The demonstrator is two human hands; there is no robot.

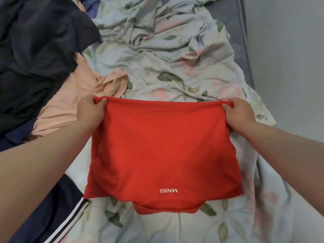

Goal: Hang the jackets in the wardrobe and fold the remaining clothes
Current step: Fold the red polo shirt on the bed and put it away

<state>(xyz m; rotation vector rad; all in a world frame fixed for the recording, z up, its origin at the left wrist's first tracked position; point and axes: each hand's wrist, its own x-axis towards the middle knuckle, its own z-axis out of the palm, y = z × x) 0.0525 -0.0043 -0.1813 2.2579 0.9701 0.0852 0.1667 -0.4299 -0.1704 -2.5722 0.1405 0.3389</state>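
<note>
A red T-shirt (163, 148) with small white upside-down lettering near its collar lies partly folded on the bed in front of me. My left hand (90, 110) grips its far left corner, fingers curled round the fabric. At the far right corner my right hand (239, 112) pinches the cloth the same way. The far edge is lifted and stretched taut between both hands. The collar end rests on the sheet close to me.
A floral sheet (175, 55) covers the bed, rumpled at the back. A peach garment (73, 102) and a heap of black clothes (35, 53) lie at the left. A navy garment with white stripes (66, 213) sits at the lower left. A grey wall (289, 58) borders the right.
</note>
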